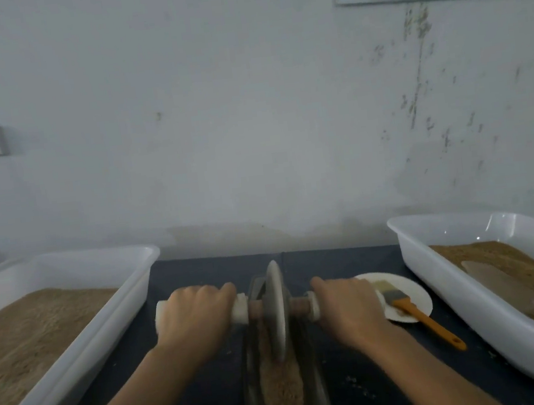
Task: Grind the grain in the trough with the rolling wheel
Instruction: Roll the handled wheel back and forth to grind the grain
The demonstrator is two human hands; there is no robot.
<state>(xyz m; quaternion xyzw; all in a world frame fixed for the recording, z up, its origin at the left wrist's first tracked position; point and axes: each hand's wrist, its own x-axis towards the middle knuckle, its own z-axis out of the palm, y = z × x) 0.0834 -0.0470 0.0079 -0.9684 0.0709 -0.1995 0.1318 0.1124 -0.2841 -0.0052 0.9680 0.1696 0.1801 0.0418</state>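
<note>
grinding station — both hands on the wheel axle

forearms enter from the bottom edge, one on each side of the trough (pixel 317 393). between them the dark, narrow trough runs away from me along the dark table (pixel 201 393), with a strip of tan grain (pixel 283 397) lying along its channel.

my left hand (pixel 194 317) is curled over the white grip on the left end of the axle, fingers wrapped tight round it. my right hand (pixel 345 306) grips the right end the same way — fingers closed over the handle, its white collar showing just inside my knuckles.

rolling wheel (pixel 278 311): grey disc, upright on edge, its lower rim down in the trough and touching the grain.

left of the trough, a white tub (pixel 133 300) holds tan grain. right, a second white tub (pixel 433 270) holds browner material. just beside my right hand, a white plate (pixel 415 292) with an orange-handled brush (pixel 414 308) lying across it, handle overhanging the rim.
</note>
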